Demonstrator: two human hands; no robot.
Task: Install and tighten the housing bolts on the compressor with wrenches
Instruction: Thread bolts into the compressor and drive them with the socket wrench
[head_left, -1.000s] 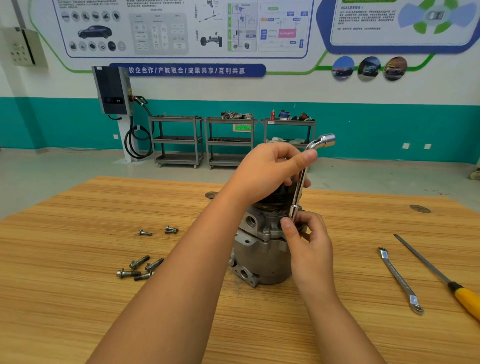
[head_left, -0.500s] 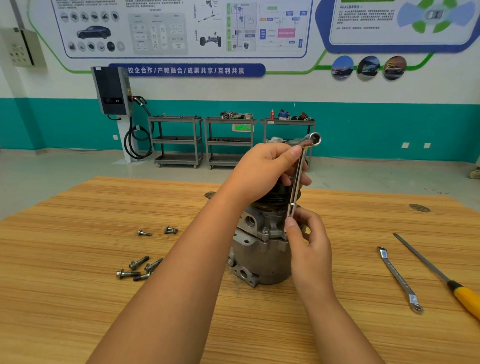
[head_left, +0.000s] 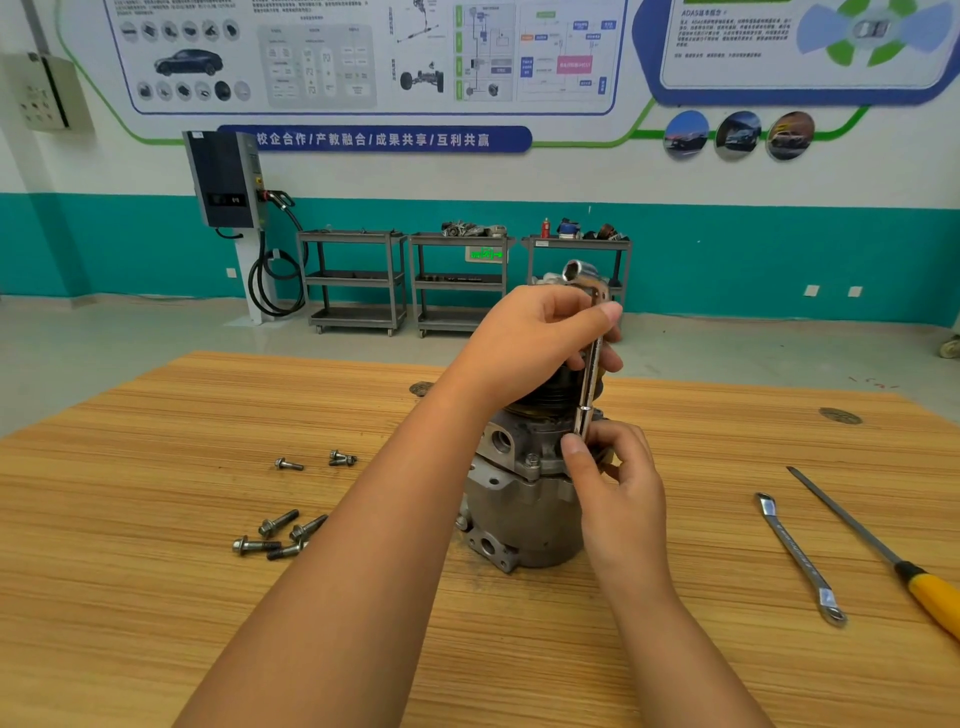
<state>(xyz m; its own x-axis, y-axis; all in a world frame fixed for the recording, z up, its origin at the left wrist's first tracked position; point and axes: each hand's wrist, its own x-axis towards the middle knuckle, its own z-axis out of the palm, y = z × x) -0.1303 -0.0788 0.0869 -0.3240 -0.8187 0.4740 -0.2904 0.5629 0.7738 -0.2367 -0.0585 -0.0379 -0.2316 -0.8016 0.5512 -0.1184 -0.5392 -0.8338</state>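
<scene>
A grey metal compressor stands upright in the middle of the wooden table. An L-shaped socket wrench stands nearly vertical on its top right flange. My left hand grips the wrench's upper shaft just below the bent socket head. My right hand pinches the lower socket end where it meets the housing; the bolt under it is hidden. One fitted bolt shows on the flange. Several loose bolts lie on the table to the left, two more bolts farther back.
A flat wrench and a yellow-handled screwdriver lie on the table to the right. Metal carts and a wall charger stand far behind the table.
The wrench's bent head has swung from pointing right to pointing left as my left hand turned the shaft. My right hand stays at the lower socket end.
</scene>
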